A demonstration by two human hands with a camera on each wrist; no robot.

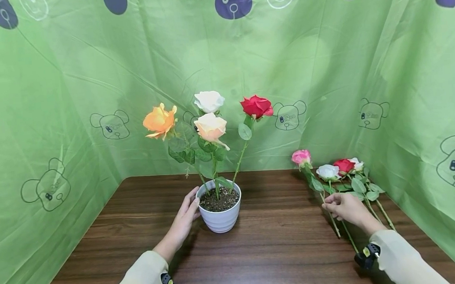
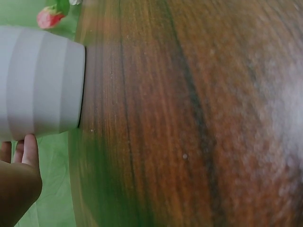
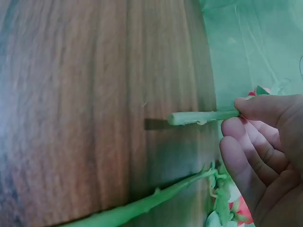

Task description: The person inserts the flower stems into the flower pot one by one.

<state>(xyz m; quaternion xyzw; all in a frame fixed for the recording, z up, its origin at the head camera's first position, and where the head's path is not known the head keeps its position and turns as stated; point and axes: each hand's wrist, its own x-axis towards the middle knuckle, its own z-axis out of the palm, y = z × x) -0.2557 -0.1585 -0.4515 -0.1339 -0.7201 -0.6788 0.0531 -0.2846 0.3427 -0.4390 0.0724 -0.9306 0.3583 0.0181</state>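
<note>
My left hand (image 1: 184, 217) rests its fingers against the left side of a ribbed white flowerpot (image 1: 221, 221). Dark soil (image 1: 219, 200) fills the pot, and in it stand an orange rose (image 1: 160, 121), a white rose (image 1: 209, 101), a peach rose (image 1: 211, 127) and a red rose (image 1: 256, 106). Over on the right, my right hand (image 1: 348, 209) pinches the green stem of a pink rose (image 1: 301, 157) between thumb and fingers. In the right wrist view, the cut end of that stem (image 3: 203, 117) sticks out past the fingertips, just above the table.
Beside the right hand lie a white rose (image 1: 328, 172), a red rose (image 1: 344, 166) and another white rose (image 1: 356, 164), their stems pointing toward the person. The brown wooden table (image 1: 274, 244) is enclosed by a green printed curtain (image 1: 159, 67) at the back and both sides.
</note>
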